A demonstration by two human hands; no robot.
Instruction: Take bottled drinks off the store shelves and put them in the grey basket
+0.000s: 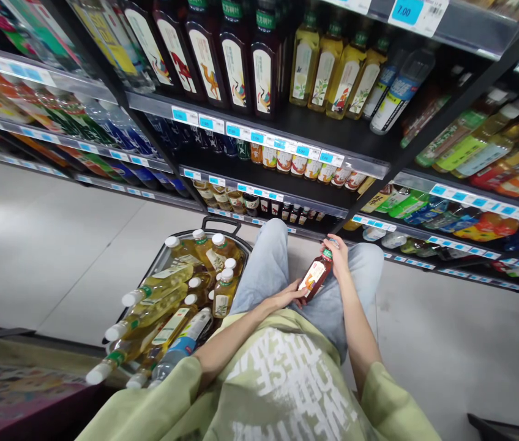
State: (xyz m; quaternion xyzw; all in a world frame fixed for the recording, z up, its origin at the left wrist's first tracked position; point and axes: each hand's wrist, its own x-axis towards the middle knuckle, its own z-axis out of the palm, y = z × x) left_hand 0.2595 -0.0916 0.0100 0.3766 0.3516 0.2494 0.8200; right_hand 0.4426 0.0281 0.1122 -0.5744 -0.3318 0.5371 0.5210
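Observation:
A dark red tea bottle (316, 273) with a cream camel label and a green neck band is held tilted over my lap. My right hand (336, 252) is wrapped round its neck and cap. Lower down, my left hand (289, 295) grips the bottle's base, with some fingers hidden behind it. To my left stands a dark-rimmed basket (158, 260) filled with white-capped bottles of yellow and amber drink (221, 294). A blue-labelled clear bottle (181, 344) lies among them.
Ahead, a shelf (342, 138) carries dark tea bottles (236, 67), yellow tea bottles (328, 73) and two blue-and-white-labelled bottles (395, 92). Price tags (282, 144) line the shelf edges. A pink printed box (21, 392) stands at lower left on the pale tiled floor (43, 233).

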